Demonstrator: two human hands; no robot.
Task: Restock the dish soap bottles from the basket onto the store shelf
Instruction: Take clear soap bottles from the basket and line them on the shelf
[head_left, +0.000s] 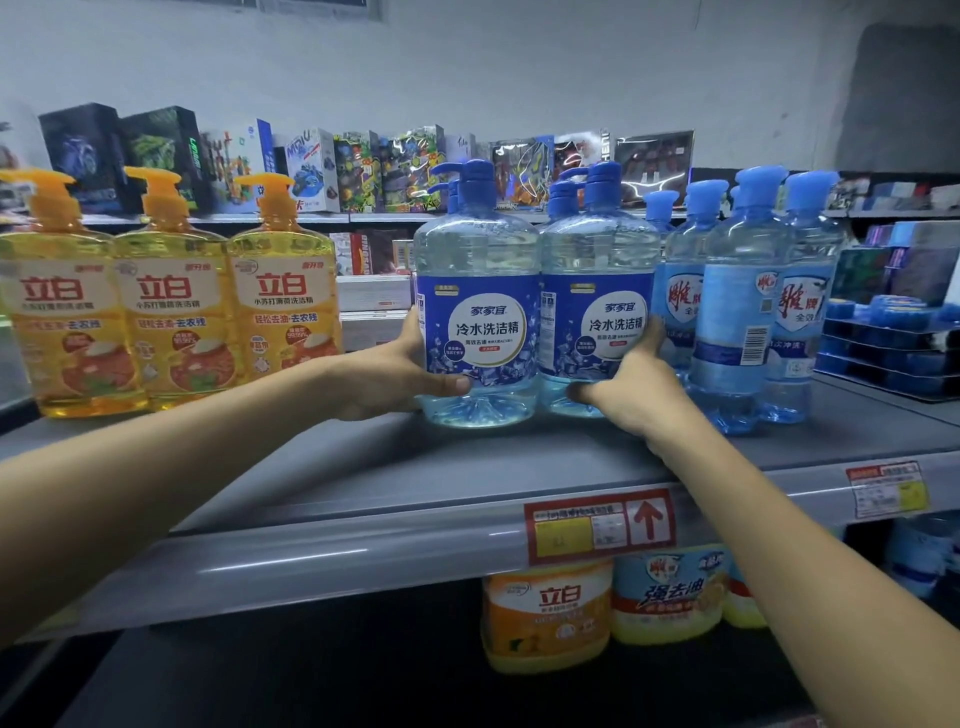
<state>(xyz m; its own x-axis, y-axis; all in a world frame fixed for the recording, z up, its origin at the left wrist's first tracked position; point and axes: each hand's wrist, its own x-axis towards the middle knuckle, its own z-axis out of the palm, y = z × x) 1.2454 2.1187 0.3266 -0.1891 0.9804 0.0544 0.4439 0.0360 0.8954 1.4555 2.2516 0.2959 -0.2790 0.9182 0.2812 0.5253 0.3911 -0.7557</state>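
Two clear blue pump bottles of dish soap stand side by side on the grey shelf (363, 499). My left hand (395, 374) grips the left blue bottle (478, 291) low on its left side, thumb across the front. My right hand (631, 384) holds the right blue bottle (597, 280) from its right side, near the base. More blue pump tops show right behind both bottles. The basket is out of view.
Three yellow pump bottles (171, 306) stand at the shelf's left. Tall light-blue capped bottles (737, 312) crowd the right, beside dark trays of blue pucks (888, 338). Toy boxes (363, 166) fill the back. Orange and yellow jugs (545, 618) sit on the lower shelf.
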